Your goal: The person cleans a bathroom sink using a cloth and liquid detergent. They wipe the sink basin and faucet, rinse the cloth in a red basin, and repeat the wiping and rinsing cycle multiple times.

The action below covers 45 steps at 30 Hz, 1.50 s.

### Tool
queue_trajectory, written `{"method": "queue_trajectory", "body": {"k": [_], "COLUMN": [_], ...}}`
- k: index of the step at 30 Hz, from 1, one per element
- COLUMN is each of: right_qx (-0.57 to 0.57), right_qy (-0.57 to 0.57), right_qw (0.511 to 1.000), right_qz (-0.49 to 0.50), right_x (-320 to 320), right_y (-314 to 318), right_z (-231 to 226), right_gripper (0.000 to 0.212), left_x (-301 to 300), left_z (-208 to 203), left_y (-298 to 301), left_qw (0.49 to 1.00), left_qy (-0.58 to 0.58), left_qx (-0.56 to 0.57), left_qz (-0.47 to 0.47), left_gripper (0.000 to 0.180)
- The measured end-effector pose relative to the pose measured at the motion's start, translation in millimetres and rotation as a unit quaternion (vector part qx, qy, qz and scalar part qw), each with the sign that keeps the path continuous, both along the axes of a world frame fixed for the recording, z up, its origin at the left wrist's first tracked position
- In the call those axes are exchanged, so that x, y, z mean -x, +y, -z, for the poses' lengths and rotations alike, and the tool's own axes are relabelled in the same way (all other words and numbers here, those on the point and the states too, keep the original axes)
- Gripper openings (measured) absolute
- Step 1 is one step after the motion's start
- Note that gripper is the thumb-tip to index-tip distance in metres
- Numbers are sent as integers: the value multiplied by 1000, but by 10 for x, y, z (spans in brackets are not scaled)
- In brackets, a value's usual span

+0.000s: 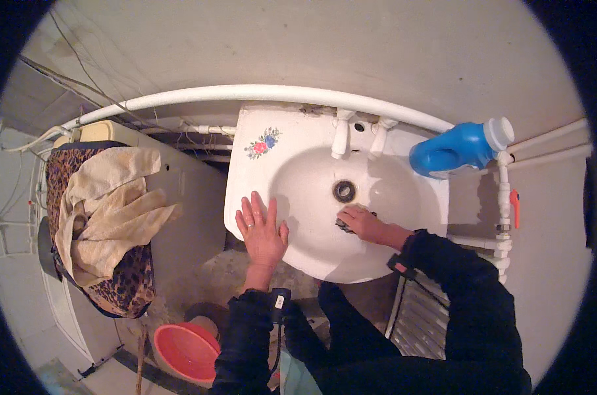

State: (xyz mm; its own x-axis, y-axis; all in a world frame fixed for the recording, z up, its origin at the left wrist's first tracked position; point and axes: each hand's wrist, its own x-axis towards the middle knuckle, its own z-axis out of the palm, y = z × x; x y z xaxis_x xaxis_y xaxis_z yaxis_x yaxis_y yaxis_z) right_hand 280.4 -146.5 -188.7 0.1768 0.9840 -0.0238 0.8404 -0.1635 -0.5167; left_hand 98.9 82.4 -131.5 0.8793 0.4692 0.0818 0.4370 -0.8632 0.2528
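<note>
Washbasin check: dark pad gripped inside the bowl, free hand on the rim

The right hand (364,222) is closed over a small dark pad (342,226), fingers curled down on it, inside the bowl of the white sink (249,181). Only an edge of the pad shows beneath the fingertips, so its exact kind and full shape cannot be confirmed. The left hand (263,234) is free of any object; it lies palm down, fingers spread, at the sink's left front rim.

Just ahead of the right hand is the dark drain (344,191); farther ahead are two white taps (340,135). A blue bottle (446,153) with a white cap is ahead and to the right of that hand, at the sink's rear corner. A floral decal (264,143) is directly ahead of the left hand.

Handling assessment: the pad is judged light, soft and compressible, and likely slippery if wet. It is best taken from above, fingertips along one edge and palm behind, to keep it flat against the curve. The sink is judged heavy, rigid, smooth and liable to chip under a hard knock; its broad rim offers the soundest rest for a bracing palm.
</note>
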Motion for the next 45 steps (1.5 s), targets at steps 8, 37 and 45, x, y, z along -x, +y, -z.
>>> {"method": "queue_trajectory", "body": {"k": [8, 37, 45], "right_qx": [22, 68, 102], "right_qy": [-20, -164, -191], "right_qw": [1000, 928, 917], "right_qz": [-1, 328, 334], "right_x": [51, -186, -199], "right_y": [-39, 1011, 968], "right_z": [114, 153, 354], "right_gripper": [19, 16, 18], "left_x": [-16, -24, -20], "left_z": [-39, -40, -16], "left_y": [2, 11, -12], "left_qw": [1000, 1000, 1000], "left_qy": [26, 24, 15], "left_qx": [-15, -4, -8], "left_qz": [-1, 0, -6], "left_gripper": [62, 60, 59]}}
